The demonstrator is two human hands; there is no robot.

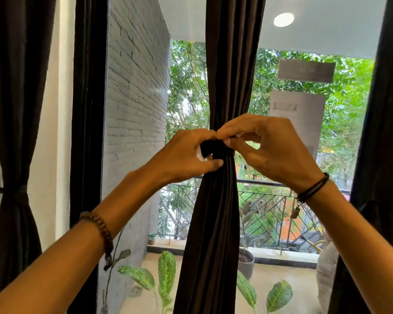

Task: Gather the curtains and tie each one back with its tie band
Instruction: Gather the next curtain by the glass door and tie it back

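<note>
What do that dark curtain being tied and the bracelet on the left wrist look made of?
The middle curtain looks like heavy matte dark-brown cloth: it falls in soft lengthwise folds. The bracelet seems to be brown wooden beads, rounded and dull, though resin is possible.

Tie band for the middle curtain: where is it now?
Head view, centre: the tie band wraps the middle curtain, held between left hand and right hand.

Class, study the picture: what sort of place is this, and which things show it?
Likely a room in a home, by a tall window onto a balcony. Clues: long dark curtains, one being tied with a band; a railing and potted plant outside.
</note>
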